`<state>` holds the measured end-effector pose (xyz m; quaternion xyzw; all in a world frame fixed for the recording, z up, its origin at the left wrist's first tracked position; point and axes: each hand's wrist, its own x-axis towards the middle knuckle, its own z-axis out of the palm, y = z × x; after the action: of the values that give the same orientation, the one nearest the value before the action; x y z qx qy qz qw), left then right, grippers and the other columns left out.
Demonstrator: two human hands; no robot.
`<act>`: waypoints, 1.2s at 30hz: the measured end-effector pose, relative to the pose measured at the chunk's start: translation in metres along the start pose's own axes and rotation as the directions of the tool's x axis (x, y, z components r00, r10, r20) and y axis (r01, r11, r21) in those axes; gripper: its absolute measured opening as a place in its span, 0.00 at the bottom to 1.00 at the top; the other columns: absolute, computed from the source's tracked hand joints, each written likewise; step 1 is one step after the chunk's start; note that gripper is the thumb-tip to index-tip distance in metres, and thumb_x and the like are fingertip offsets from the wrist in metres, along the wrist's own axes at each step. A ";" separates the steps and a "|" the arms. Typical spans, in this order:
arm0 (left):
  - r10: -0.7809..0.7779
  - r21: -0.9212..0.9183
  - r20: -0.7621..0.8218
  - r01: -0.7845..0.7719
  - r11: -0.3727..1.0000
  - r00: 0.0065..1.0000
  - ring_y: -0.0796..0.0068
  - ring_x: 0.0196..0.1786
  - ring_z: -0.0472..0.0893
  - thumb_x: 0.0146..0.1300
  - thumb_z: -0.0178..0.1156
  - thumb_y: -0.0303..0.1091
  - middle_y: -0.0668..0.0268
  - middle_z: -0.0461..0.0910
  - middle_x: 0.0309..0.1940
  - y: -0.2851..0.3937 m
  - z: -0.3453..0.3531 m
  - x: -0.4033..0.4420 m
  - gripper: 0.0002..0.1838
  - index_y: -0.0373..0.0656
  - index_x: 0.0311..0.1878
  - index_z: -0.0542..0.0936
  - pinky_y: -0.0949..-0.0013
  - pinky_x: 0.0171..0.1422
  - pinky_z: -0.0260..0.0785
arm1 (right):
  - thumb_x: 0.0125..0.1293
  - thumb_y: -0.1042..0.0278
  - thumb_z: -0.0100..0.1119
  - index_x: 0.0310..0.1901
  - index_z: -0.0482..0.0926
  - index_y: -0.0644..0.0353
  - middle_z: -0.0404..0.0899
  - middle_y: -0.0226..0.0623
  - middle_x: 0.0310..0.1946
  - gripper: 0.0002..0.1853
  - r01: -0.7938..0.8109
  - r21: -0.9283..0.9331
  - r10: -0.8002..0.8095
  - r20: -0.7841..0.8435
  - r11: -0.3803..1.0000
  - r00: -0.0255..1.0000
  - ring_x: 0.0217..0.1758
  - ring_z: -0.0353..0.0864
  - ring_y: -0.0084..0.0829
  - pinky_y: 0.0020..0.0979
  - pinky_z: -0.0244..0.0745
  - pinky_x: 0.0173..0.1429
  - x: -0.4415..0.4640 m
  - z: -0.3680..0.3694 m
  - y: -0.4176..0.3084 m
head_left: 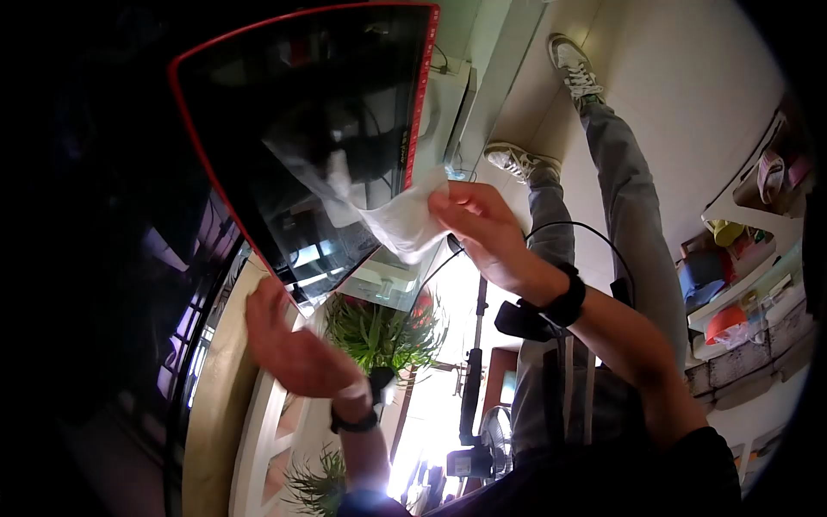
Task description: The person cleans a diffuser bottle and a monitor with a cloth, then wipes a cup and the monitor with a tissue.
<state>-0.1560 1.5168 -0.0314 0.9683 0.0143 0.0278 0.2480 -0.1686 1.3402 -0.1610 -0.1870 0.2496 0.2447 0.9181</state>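
A dark glossy panel with a red rim (327,112) fills the upper left, tilted. My right hand (482,226) pinches a thin white cloth (409,226) between thumb and fingers, over the panel's lower right side. The cloth is crumpled, and a pale reflection of it shows in the glass. My left hand (297,345) is at the panel's lower corner, its fingers near the red rim. Those fingers are blurred, and whether they grip the rim is unclear.
Below the panel are green plants (370,332) and a stand with a black pole (472,396). A fan (497,435) is at the bottom. My legs and sneakers (573,65) extend upward on the pale floor. Shelves with coloured items (728,323) stand at the right; a black cable arcs past my right wrist.
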 end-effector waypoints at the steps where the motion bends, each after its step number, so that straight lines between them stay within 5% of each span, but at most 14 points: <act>1: -0.080 0.011 0.074 0.079 0.997 0.994 0.54 0.64 0.74 0.69 0.58 0.41 0.46 0.71 0.63 0.017 0.009 -0.002 0.34 0.27 0.69 0.60 0.57 0.64 0.71 | 0.75 0.59 0.52 0.49 0.81 0.64 0.84 0.33 0.41 0.16 -0.033 0.035 0.033 0.018 0.999 0.999 0.46 0.80 0.22 0.28 0.71 0.55 -0.002 -0.003 -0.003; 2: -0.182 -0.240 0.050 0.189 0.952 0.982 0.55 0.64 0.74 0.65 0.64 0.40 0.47 0.70 0.63 0.023 0.026 -0.008 0.37 0.26 0.69 0.60 0.57 0.65 0.70 | 0.75 0.60 0.52 0.50 0.81 0.64 0.84 0.34 0.41 0.16 -0.068 0.070 0.066 0.037 0.995 0.997 0.46 0.81 0.23 0.28 0.71 0.55 -0.002 -0.008 -0.007; 5: -0.408 -0.511 0.236 0.470 0.720 0.882 0.59 0.65 0.73 0.64 0.66 0.38 0.49 0.69 0.64 0.044 0.044 -0.012 0.38 0.30 0.70 0.60 0.59 0.65 0.70 | 0.73 0.60 0.54 0.48 0.81 0.65 0.83 0.34 0.41 0.15 -0.195 0.200 0.177 0.106 0.960 0.979 0.44 0.81 0.24 0.28 0.72 0.53 -0.006 -0.018 -0.018; 8: -0.548 -0.655 0.557 0.736 0.172 0.624 0.64 0.59 0.77 0.62 0.67 0.33 0.53 0.75 0.58 0.055 0.066 -0.011 0.31 0.30 0.65 0.66 0.65 0.62 0.70 | 0.72 0.59 0.58 0.46 0.81 0.63 0.81 0.28 0.35 0.14 -0.266 0.234 0.276 -0.008 0.935 0.961 0.40 0.80 0.19 0.24 0.73 0.45 -0.010 -0.020 -0.036; 11: -0.681 -0.467 0.291 0.721 0.511 0.671 0.69 0.51 0.79 0.60 0.67 0.27 0.59 0.79 0.51 0.060 0.086 -0.019 0.22 0.30 0.55 0.72 0.71 0.58 0.70 | 0.76 0.59 0.51 0.51 0.79 0.63 0.83 0.32 0.42 0.15 -0.146 -0.124 0.107 -0.277 0.982 0.955 0.46 0.81 0.23 0.26 0.73 0.54 -0.009 -0.037 -0.030; 12: -0.622 -0.375 0.097 0.608 0.700 0.777 0.73 0.43 0.78 0.60 0.66 0.24 0.63 0.80 0.42 0.066 0.097 -0.020 0.15 0.32 0.48 0.76 0.72 0.52 0.70 | 0.76 0.58 0.52 0.51 0.78 0.62 0.83 0.31 0.42 0.15 -0.104 -0.154 0.056 -0.288 0.983 0.956 0.47 0.81 0.22 0.26 0.73 0.55 -0.010 -0.039 -0.028; 15: -0.185 0.081 0.058 0.180 0.980 0.981 0.72 0.37 0.77 0.58 0.65 0.22 0.63 0.75 0.36 0.071 0.104 -0.024 0.11 0.37 0.45 0.81 0.71 0.42 0.72 | 0.76 0.58 0.52 0.51 0.79 0.61 0.83 0.31 0.44 0.16 0.010 -0.193 -0.072 -0.314 0.981 0.947 0.48 0.81 0.23 0.28 0.72 0.58 -0.020 -0.036 -0.024; 18: -0.081 -0.004 0.142 0.083 0.997 0.987 0.71 0.37 0.75 0.50 0.70 0.26 0.65 0.73 0.42 0.077 0.116 -0.034 0.21 0.45 0.51 0.85 0.71 0.38 0.71 | 0.76 0.56 0.52 0.48 0.80 0.61 0.80 0.27 0.38 0.16 -0.030 0.157 0.079 -0.315 0.987 0.946 0.40 0.77 0.17 0.22 0.71 0.47 -0.034 -0.024 -0.030; 20: -0.020 -0.036 0.244 0.030 0.999 0.969 0.70 0.42 0.74 0.49 0.73 0.37 0.67 0.72 0.44 0.078 0.120 -0.035 0.25 0.46 0.53 0.84 0.70 0.41 0.71 | 0.75 0.57 0.53 0.49 0.78 0.60 0.80 0.28 0.41 0.15 -0.039 0.362 0.178 -0.359 0.931 0.916 0.43 0.79 0.20 0.25 0.73 0.50 -0.036 -0.006 -0.040; 24: -0.038 -0.110 0.310 0.076 0.991 0.950 0.66 0.46 0.76 0.52 0.71 0.35 0.64 0.76 0.45 0.081 0.116 -0.038 0.23 0.42 0.53 0.84 0.67 0.47 0.72 | 0.74 0.60 0.56 0.50 0.79 0.61 0.82 0.28 0.42 0.13 -0.033 0.210 0.110 -0.365 0.977 0.925 0.43 0.78 0.16 0.22 0.72 0.48 -0.043 0.011 -0.047; 28: -0.202 -0.130 0.273 0.245 0.961 0.940 0.60 0.50 0.79 0.55 0.65 0.29 0.58 0.79 0.49 0.069 0.095 -0.046 0.20 0.39 0.53 0.82 0.63 0.55 0.73 | 0.70 0.65 0.62 0.36 0.80 0.54 0.81 0.21 0.35 0.05 -0.010 0.078 0.039 -0.390 0.997 0.920 0.38 0.75 0.10 0.18 0.66 0.43 -0.026 0.008 -0.046; 31: -0.176 0.232 0.027 0.166 0.959 0.984 0.59 0.54 0.79 0.62 0.62 0.34 0.57 0.80 0.50 0.047 0.060 -0.048 0.19 0.37 0.55 0.79 0.62 0.59 0.71 | 0.71 0.70 0.58 0.52 0.81 0.67 0.83 0.28 0.38 0.12 0.319 -0.395 -0.461 -0.348 0.862 0.816 0.39 0.75 0.14 0.20 0.70 0.44 0.010 0.010 -0.045; 33: -0.123 0.509 -0.254 0.241 0.827 0.959 0.59 0.57 0.77 0.68 0.57 0.40 0.56 0.80 0.51 0.031 0.030 -0.039 0.20 0.36 0.57 0.77 0.61 0.64 0.69 | 0.69 0.75 0.59 0.53 0.80 0.65 0.83 0.32 0.37 0.13 0.570 -0.494 -0.711 -0.154 0.657 0.686 0.40 0.77 0.18 0.21 0.70 0.46 0.047 0.013 -0.051; 36: -0.089 0.363 -0.377 0.235 0.902 0.922 0.59 0.63 0.75 0.75 0.49 0.42 0.54 0.77 0.57 0.005 0.001 -0.018 0.22 0.33 0.61 0.74 0.59 0.69 0.64 | 0.63 0.82 0.59 0.58 0.78 0.61 0.81 0.42 0.50 0.20 0.761 -0.566 -0.879 0.125 0.318 0.460 0.53 0.80 0.35 0.31 0.73 0.57 0.105 0.005 -0.047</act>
<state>-0.1741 1.5111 -0.0308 0.9729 0.1454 0.1756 0.0388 -0.0617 1.3425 -0.2045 -0.5656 0.1307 -0.2186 0.7844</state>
